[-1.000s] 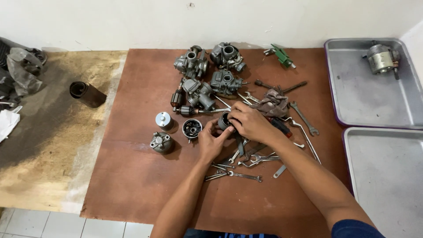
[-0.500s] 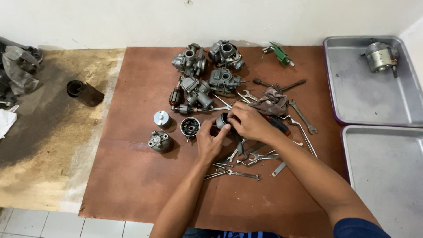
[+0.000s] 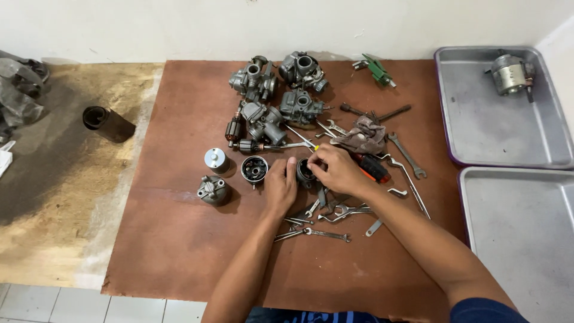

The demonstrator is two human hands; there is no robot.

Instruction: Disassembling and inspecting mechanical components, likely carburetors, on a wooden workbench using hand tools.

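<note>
Between your two hands sits a small dark round housing (image 3: 304, 171), on the brown board (image 3: 179, 239) near its middle, just right of the open cup-shaped part (image 3: 255, 170). Most of it is hidden: your left hand (image 3: 280, 188) covers its near side and your right hand (image 3: 339, 169) its far and right side, so only a dark curved rim shows, with its opening seemingly facing up; you cannot tell any long axis from what is visible. Your left hand rests against it with the fingers curled toward its side, though whether they clasp it cannot be made out. Your right hand is pinched around a thin tool with a yellow tip (image 3: 315, 147) that pokes out above the fingers, slanting up and to the left; its working end is hidden. Just right of that hand lies a red and black handle (image 3: 372, 168), half covered by your wrist. Spanners (image 3: 326, 215) lie scattered close under both forearms, some overlapping. Beyond your hands, a crumpled rag (image 3: 362, 136) lies over more tools, and a cluster of carburettors (image 3: 278, 96) crowds the far middle of the board. Left of the cup-shaped part stand a silver cylinder (image 3: 216, 160) and a grey round cover (image 3: 213, 189). At the right, two metal trays (image 3: 478, 137) are cut off by the frame's edge, the far one holding a round metal unit (image 3: 512, 73).
</note>
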